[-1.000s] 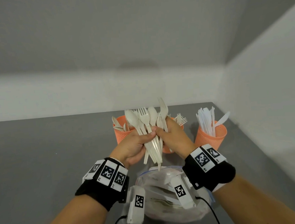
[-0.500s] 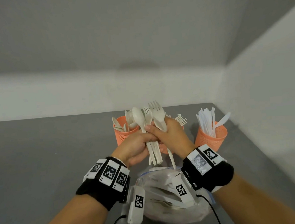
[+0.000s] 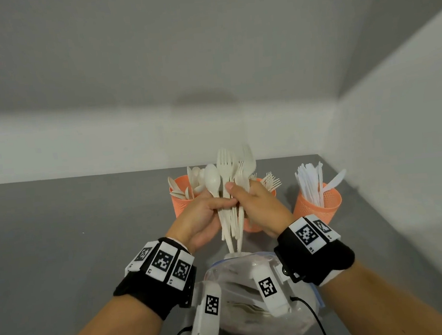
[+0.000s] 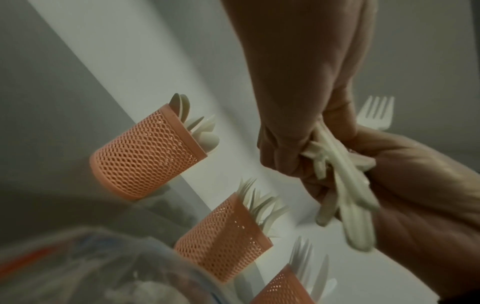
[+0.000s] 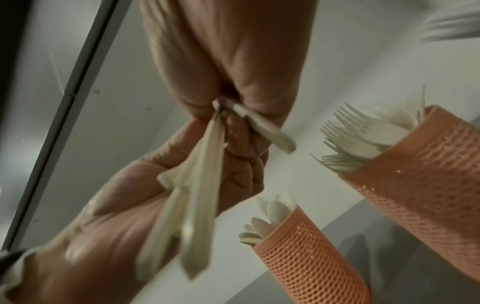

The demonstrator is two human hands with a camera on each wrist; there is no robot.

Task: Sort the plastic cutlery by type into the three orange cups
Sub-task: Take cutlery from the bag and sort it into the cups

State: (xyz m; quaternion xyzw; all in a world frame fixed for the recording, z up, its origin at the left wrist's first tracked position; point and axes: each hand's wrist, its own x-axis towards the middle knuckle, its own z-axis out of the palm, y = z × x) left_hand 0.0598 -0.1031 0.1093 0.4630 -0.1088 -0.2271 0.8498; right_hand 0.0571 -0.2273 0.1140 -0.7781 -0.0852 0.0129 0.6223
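Note:
My left hand (image 3: 205, 211) grips an upright bundle of cream forks and spoons (image 3: 229, 193) above the table. My right hand (image 3: 255, 204) pinches forks in that bundle, thumb on the front. In the right wrist view one handle (image 5: 262, 125) sticks out sideways from between the right fingers. Three orange mesh cups stand behind: the left cup (image 3: 181, 202) holds spoons, the middle cup (image 3: 251, 224), mostly hidden by my hands, holds forks (image 3: 270, 181), the right cup (image 3: 318, 204) holds white knives.
A clear plastic bag (image 3: 252, 298) with more cutlery lies on the grey table (image 3: 61, 248) just below my wrists. A white wall (image 3: 400, 151) runs close along the right side, another along the back.
The bundle has risen and closed up from a fan into a tighter bunch. My right hand has drawn forks upward within it, tines higher than before.

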